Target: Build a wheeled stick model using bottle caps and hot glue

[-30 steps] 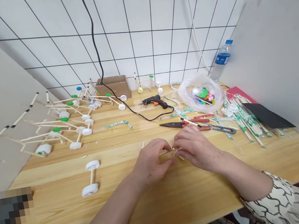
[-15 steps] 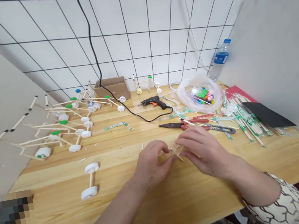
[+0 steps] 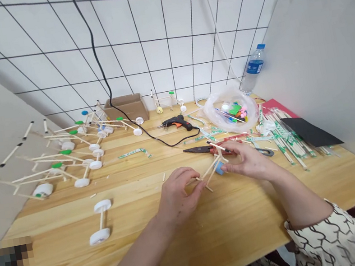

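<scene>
Pale wooden sticks make up the slim frame (image 3: pixel 210 168) that, in the head view, is held over the tabletop (image 3: pixel 198 248) between two hands. The left hand (image 3: pixel 178 195) pinches its near end; the right hand (image 3: pixel 247 162) has its grip clamped on the far end, by a black-tipped crossbar (image 3: pixel 218 147) and a blue piece (image 3: pixel 220 168) — their joints are hard to make out. The step looks like positioning the frame; the next move calls for a light, even hold — thin sticks could twist.
</scene>
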`<state>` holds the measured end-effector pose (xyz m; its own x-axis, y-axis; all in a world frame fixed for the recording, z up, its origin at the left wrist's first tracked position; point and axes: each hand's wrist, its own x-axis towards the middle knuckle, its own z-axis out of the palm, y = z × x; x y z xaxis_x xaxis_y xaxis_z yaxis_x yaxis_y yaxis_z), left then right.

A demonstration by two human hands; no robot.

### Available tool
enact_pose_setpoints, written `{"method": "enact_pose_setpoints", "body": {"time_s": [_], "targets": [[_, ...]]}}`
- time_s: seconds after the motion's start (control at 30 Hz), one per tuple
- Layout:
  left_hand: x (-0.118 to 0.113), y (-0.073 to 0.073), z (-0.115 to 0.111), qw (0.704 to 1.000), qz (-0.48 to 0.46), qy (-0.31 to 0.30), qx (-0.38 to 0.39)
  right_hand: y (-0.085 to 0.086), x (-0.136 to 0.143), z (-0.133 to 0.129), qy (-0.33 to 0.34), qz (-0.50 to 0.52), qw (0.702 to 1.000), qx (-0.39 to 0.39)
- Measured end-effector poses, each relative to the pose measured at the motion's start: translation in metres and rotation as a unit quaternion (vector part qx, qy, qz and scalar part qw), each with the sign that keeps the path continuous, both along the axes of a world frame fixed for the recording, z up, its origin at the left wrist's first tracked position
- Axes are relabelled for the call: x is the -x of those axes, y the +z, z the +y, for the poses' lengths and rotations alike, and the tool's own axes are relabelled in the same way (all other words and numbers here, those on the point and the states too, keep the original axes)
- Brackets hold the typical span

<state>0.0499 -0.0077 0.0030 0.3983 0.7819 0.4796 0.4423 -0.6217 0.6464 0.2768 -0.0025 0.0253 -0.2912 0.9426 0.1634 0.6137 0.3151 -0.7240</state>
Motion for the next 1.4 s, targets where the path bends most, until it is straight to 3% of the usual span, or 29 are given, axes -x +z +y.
{"method": "enact_pose_setpoints", "body": {"time_s": [0.2, 0.6, 1.4], "targets": [[0.000, -0.001, -0.001, 1.000, 0.017, 0.003, -0.007, -0.001, 0.008, 0.001, -0.031, 0.012, 0.999, -0.003], [0.000, 0.003, -0.002, 0.999, 0.018, 0.015, 0.034, 0.000, 0.015, -0.004, -0.063, 0.141, 0.984, 0.091], [0.002, 0.004, -0.003, 0.994, 0.066, 0.055, 0.067, -0.008, 0.020, -0.013, -0.114, 0.130, 0.981, 0.093]]}}
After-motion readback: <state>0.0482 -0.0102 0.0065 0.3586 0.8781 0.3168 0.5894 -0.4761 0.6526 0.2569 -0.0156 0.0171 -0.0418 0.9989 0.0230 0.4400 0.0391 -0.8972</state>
